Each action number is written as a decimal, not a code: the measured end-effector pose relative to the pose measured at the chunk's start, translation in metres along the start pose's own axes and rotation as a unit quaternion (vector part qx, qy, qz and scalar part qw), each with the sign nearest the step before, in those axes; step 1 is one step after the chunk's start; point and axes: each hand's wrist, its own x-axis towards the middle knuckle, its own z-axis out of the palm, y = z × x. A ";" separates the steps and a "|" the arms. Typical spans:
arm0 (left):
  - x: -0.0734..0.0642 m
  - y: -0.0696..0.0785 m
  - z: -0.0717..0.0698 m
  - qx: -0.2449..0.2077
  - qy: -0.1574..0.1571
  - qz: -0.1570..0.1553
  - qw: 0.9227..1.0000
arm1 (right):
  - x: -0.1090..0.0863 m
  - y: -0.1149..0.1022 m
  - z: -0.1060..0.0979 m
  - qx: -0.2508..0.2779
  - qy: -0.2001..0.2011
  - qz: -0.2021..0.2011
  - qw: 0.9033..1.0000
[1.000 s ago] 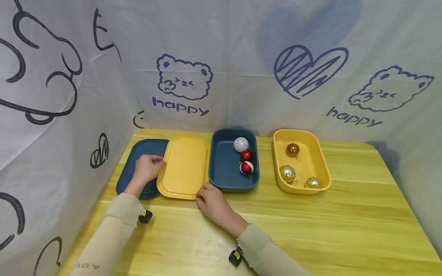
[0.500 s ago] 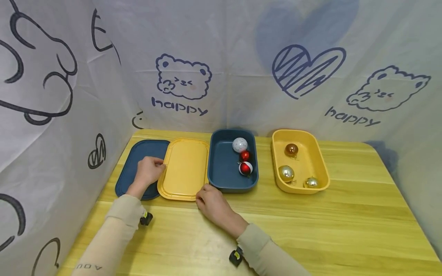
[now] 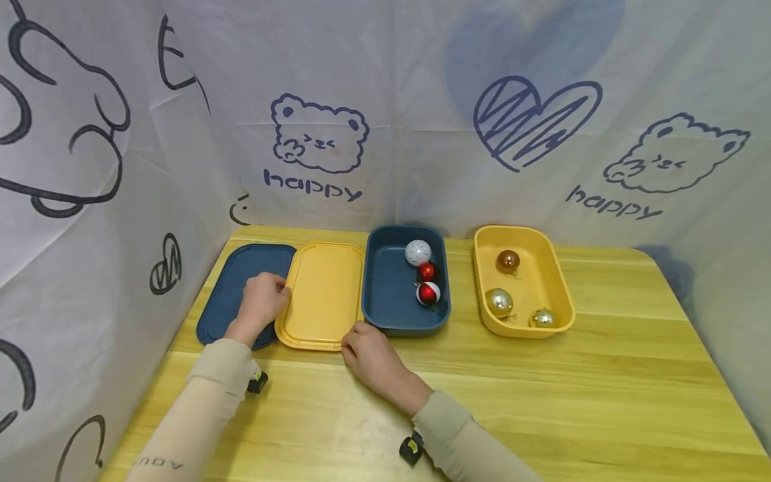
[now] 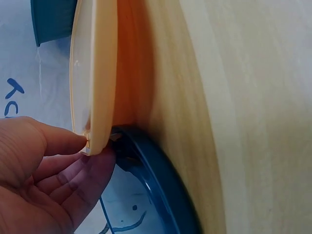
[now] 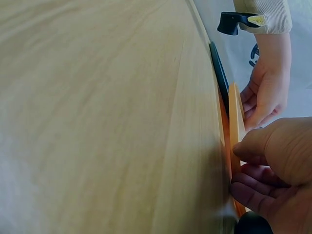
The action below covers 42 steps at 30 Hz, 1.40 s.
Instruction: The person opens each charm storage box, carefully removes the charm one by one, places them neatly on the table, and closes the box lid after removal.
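In the head view, the left hand (image 3: pixel 264 299) pinches the left edge of a yellow rectangular lid (image 3: pixel 322 294); the left wrist view shows its thumb above the rim and fingers beneath. At the lid's near right corner, the right hand (image 3: pixel 375 360) grips the edge, thumb and fingers on opposite sides in the right wrist view. A dark blue lid (image 3: pixel 235 288) lies to the left, partly hidden under the left hand and forearm. The yellow lid's left edge overlaps it, and in the left wrist view the yellow rim is raised off the wooden tabletop (image 4: pixel 195 122).
Right of the yellow lid stands a dark blue box (image 3: pixel 385 281) with a white ball (image 3: pixel 418 253) and two red baubles (image 3: pixel 428 293). A yellow box (image 3: pixel 533 281) farther right holds several gold and brown baubles. White printed cloth (image 3: pixel 421 167) hangs behind and at both sides.
The left hand and the yellow lid's left edge have shifted slightly right. The blue lid has slid a little left. The right hand stays in place.
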 end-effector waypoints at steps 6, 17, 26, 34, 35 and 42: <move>-0.001 0.003 0.001 0.017 -0.002 0.011 1.000 | 0.000 0.000 0.000 -0.005 -0.004 0.002 1.000; -0.003 0.012 0.003 0.046 -0.005 0.020 0.999 | -0.001 -0.001 0.000 -0.028 -0.002 0.003 1.000; -0.002 0.012 0.005 0.053 0.000 0.021 0.998 | -0.001 -0.001 0.001 -0.042 0.010 -0.005 0.999; -0.003 0.011 0.002 0.055 0.008 0.030 0.998 | -0.001 -0.004 -0.001 -0.046 0.010 -0.005 0.999; -0.003 0.010 0.002 0.056 0.008 0.031 0.998 | -0.001 -0.004 -0.001 -0.047 0.011 -0.006 0.999; -0.006 0.012 0.002 0.068 0.009 0.041 0.997 | 0.000 -0.005 0.001 -0.057 0.023 -0.010 0.998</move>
